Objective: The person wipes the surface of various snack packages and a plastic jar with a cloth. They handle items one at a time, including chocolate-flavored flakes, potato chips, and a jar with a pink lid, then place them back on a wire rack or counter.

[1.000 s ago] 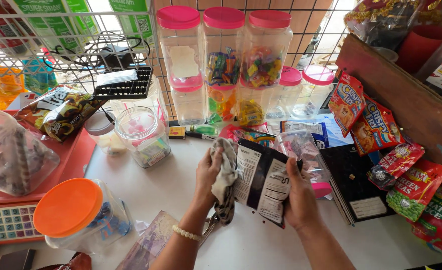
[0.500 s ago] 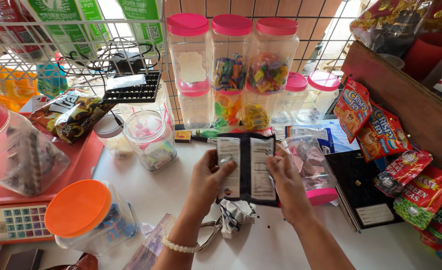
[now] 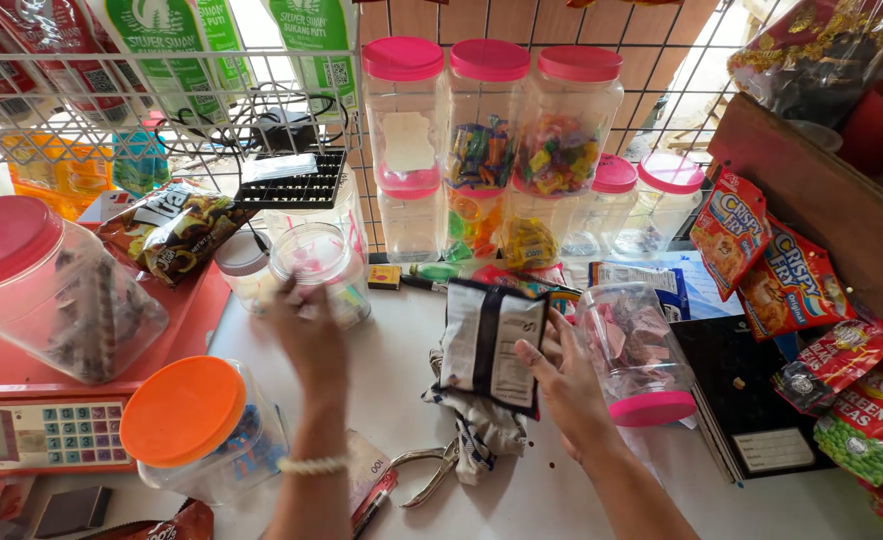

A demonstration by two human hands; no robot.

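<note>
A packet (image 3: pixel 489 345) sits above a cloth (image 3: pixel 481 425) at centre — jar (image 3: pixel 633 350) lying to its right, pliers (image 3: pixel 423 472) in front, jars (image 3: pixel 491 110) stacked behind.

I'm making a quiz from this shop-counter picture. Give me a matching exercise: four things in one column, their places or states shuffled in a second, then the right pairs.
Things:
1. dark packet
2. orange-lidded jar
3. pliers
4. jar on its side

Places or states:
A. lies on the counter beside the cloth
B. held in the right hand
C. stands by the left forearm
D. pink lid faces the camera

Pairs: 1-B, 2-C, 3-A, 4-D
</note>
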